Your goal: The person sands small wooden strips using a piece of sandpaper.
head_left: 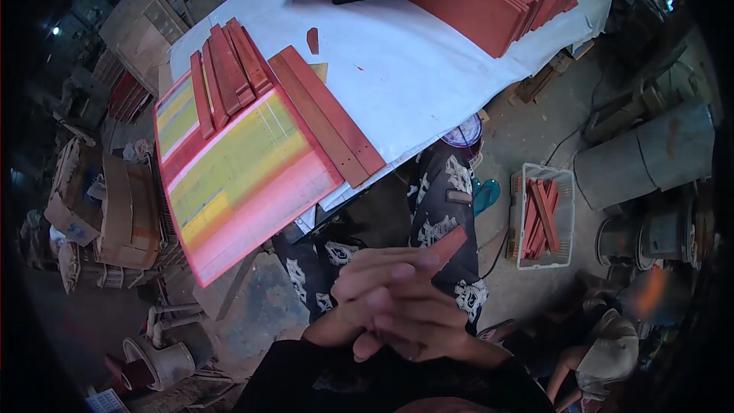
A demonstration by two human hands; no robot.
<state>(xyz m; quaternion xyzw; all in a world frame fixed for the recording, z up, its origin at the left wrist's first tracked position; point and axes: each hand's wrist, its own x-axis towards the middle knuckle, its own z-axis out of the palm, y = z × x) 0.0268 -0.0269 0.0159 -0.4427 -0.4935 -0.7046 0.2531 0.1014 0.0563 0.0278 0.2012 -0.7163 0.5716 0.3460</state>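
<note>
My left hand (365,288) and my right hand (428,323) are pressed together over my lap, fingers folded and overlapping. A small flat red wooden piece (449,246) juts out from between them at the upper right; the rest of it is hidden by the fingers. Which hand bears most of the grip is hard to make out. Beyond my knees, a striped red and yellow board (237,183) lies on the table's left side. Several red wooden strips (222,80) rest across its far part, and two longer red strips (327,118) lie along its right edge.
A white sheet covers the table (382,61). Flat red panels (489,11) stand stacked at its back right. On the floor to my right is a white plastic crate (522,264) of red strips. Another person (612,344) crouches at lower right. Cardboard (126,206) stands at left.
</note>
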